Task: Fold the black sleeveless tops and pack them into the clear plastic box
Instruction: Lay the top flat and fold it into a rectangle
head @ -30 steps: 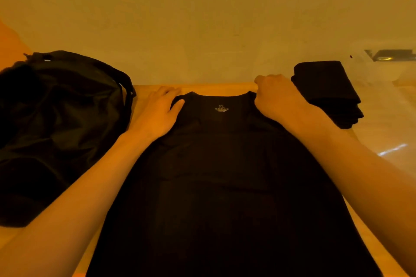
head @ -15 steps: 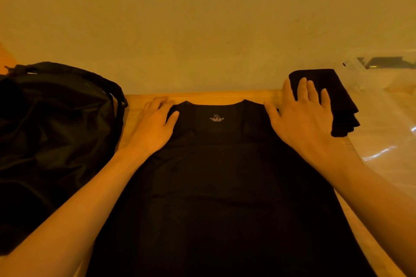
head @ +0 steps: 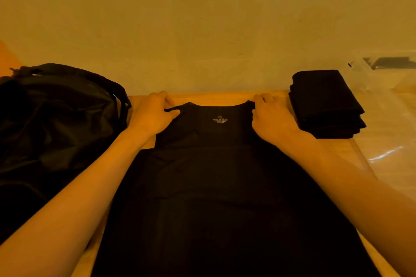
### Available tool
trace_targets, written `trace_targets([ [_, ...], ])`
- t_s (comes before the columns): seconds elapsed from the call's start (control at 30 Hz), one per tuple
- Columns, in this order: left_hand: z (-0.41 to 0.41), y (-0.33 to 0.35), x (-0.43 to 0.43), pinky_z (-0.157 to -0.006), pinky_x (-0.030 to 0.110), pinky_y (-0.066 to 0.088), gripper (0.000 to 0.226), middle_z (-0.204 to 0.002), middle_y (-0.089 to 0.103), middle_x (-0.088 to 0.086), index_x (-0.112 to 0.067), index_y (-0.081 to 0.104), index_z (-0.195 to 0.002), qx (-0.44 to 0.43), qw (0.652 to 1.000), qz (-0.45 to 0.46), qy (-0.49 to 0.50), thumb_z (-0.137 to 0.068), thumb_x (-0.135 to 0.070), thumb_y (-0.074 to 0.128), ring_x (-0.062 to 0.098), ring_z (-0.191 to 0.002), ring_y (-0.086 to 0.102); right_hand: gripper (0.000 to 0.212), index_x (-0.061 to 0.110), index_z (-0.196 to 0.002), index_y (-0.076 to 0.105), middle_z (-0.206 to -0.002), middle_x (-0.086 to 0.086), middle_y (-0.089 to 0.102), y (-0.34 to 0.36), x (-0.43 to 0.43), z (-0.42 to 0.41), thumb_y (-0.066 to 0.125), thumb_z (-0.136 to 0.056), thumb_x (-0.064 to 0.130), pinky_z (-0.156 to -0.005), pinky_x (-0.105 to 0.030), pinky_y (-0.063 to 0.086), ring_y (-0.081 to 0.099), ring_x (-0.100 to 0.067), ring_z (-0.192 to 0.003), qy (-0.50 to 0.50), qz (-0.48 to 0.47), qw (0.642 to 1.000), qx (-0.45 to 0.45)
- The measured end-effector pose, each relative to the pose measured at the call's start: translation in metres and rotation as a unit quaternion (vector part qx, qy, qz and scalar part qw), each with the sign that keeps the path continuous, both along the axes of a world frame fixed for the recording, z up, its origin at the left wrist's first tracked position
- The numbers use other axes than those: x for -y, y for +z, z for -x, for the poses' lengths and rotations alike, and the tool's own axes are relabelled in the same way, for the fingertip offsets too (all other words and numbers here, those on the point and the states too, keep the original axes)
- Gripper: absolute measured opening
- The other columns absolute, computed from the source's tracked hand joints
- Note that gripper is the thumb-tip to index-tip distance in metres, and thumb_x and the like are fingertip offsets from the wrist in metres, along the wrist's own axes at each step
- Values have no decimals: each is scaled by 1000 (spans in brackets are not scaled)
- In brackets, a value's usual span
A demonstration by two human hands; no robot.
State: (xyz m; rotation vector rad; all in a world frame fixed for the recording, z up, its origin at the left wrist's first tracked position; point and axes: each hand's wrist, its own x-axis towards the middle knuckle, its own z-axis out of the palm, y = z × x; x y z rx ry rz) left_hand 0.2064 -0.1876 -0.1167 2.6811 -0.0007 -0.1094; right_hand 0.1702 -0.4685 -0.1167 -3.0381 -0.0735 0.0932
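Black sleeveless top (head: 220,186) lies flat on the wooden table (head: 213,96), centre of the view. Neckline is at the far end, its XL label (head: 220,118) faces up, and the hem runs out of view at the near edge.

Left hand (head: 155,114) is on the left shoulder strap, with the fingers curled and the thumb pinching the strap against them. Right hand (head: 273,119) is on the right shoulder strap, fingers curled over its top and gripping it. Both forearms lie along the top's sides.

Edges and room:
- Far: a narrow strip of bare wood lies between the neckline and the table's back edge, which meets the wall (head: 202,29).
- Left: a small bare patch of wood shows at the left armhole. The black bag (head: 56,119) sits just beside the left hand and forearm, so there is little room there.
- Right: the stack of folded black tops (head: 324,101) sits at the far right corner, just beside the right hand. I cannot tell whether they touch.
- A thin band of bare wood runs between the top's right side and the table's right edge.

The clear plastic box (head: 382,96) stands past that right edge, beside the stack. Its walls are see-through, so I cannot tell what it holds.
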Motion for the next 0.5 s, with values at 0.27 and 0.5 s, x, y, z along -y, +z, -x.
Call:
trace_targets([
  [0.27, -11, 8, 4, -80, 36, 50, 12, -96, 64, 5, -18, 61, -88, -107, 984, 138, 43, -97, -22, 67, 20, -92, 61, 20, 14, -116, 65, -123, -14, 54, 7, 12, -25, 63, -98, 23, -94, -45, 52, 56, -30, -110, -19, -41, 999, -8],
  [0.5, -20, 10, 4, -84, 31, 47, 18, -103, 62, -1, -18, 65, -100, -129, 970, 189, 83, -88, -10, 75, 16, -103, 57, 22, 13, -113, 53, -104, -8, 58, 5, 10, -27, 66, -96, 15, -87, -44, 54, 58, -25, -98, -34, -109, 993, 16],
])
